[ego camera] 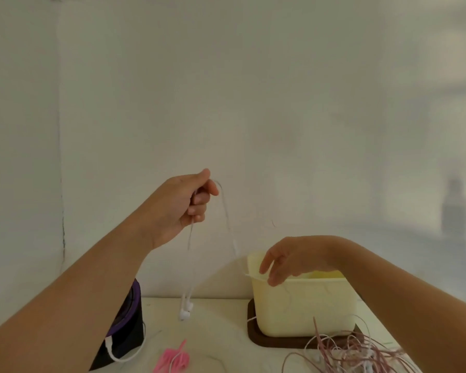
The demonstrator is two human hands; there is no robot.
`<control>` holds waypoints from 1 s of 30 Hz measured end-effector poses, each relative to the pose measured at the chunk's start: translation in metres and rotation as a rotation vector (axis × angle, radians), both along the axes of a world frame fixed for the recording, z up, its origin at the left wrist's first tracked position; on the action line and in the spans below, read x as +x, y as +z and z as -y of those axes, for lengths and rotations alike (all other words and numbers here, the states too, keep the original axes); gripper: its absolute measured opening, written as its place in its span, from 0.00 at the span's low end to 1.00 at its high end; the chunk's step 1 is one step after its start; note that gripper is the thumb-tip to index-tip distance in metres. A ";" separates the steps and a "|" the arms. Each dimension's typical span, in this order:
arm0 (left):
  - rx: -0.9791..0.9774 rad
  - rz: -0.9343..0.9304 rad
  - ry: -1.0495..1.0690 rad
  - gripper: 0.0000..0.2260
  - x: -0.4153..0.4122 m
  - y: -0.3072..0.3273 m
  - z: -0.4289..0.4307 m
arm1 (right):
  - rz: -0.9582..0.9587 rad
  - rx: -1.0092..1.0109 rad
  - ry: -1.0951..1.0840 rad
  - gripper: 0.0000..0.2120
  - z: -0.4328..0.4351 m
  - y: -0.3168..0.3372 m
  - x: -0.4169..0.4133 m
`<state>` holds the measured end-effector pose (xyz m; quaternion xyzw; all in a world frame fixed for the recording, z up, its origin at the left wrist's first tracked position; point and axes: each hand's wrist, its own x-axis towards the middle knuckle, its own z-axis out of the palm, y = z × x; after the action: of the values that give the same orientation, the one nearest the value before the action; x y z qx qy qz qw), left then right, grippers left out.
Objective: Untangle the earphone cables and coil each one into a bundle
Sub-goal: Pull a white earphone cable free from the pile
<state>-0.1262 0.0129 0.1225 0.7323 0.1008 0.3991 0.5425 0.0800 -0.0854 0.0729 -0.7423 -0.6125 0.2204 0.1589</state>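
Tangled pink cables [355, 351] sprawl at lower right. My left hand [180, 208], mid-frame, pinches a white earphone cable [190, 254] high so its buds [184, 312] dangle free, I reckon to let twists drop out. My right hand [288, 259] hovers loosely open over the cream tub [304, 305]. Pale tabletop [215, 327], bare white wall [226, 90].

Plain home corner, bare cream wall [253, 103], white tabletop [218, 329], yellow plastic tub [307, 308], small dark speaker [124, 332]
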 end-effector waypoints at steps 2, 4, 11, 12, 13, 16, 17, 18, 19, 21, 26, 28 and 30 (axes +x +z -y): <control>0.031 -0.023 -0.012 0.17 -0.001 -0.002 0.001 | -0.101 0.024 0.080 0.20 0.000 0.001 -0.012; 0.057 -0.032 -0.027 0.16 -0.001 -0.003 0.001 | -0.306 0.110 0.163 0.21 -0.006 0.002 -0.027; 0.058 0.040 -0.005 0.15 -0.017 -0.003 -0.009 | -0.824 0.380 0.230 0.04 -0.013 0.016 -0.042; 0.037 0.065 -0.002 0.15 -0.020 -0.003 -0.011 | -0.803 0.408 0.210 0.05 -0.014 0.017 -0.041; 0.016 0.084 -0.004 0.15 -0.023 -0.003 -0.013 | -0.763 0.416 0.201 0.11 -0.017 0.017 -0.040; 0.010 0.103 -0.036 0.16 -0.024 -0.006 -0.016 | -0.690 0.359 0.225 0.22 -0.026 0.010 -0.050; 0.025 0.099 -0.042 0.16 -0.023 -0.006 -0.015 | -0.674 0.347 0.240 0.21 -0.030 0.007 -0.054; 0.041 0.095 -0.045 0.17 -0.023 -0.006 -0.014 | -0.656 0.349 0.255 0.17 -0.033 0.005 -0.058; 0.054 0.096 -0.045 0.18 -0.023 -0.007 -0.013 | -0.653 0.357 0.268 0.13 -0.035 0.003 -0.061; 0.062 0.127 -0.037 0.19 -0.025 -0.006 -0.013 | -0.750 0.367 0.275 0.07 -0.036 0.002 -0.063; -0.046 0.181 0.116 0.21 -0.042 -0.015 -0.043 | -0.963 0.584 0.102 0.10 -0.028 0.013 -0.041; -0.086 0.083 0.139 0.21 -0.048 -0.027 -0.060 | -0.901 0.672 0.031 0.11 -0.024 0.022 -0.032; -0.099 -0.123 0.062 0.19 -0.052 -0.040 -0.067 | -0.733 0.723 0.002 0.13 -0.019 0.031 -0.029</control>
<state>-0.1778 0.0798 0.0829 0.7241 0.1762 0.3647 0.5583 0.0511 -0.0663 0.1041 -0.5134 -0.5543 0.2404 0.6094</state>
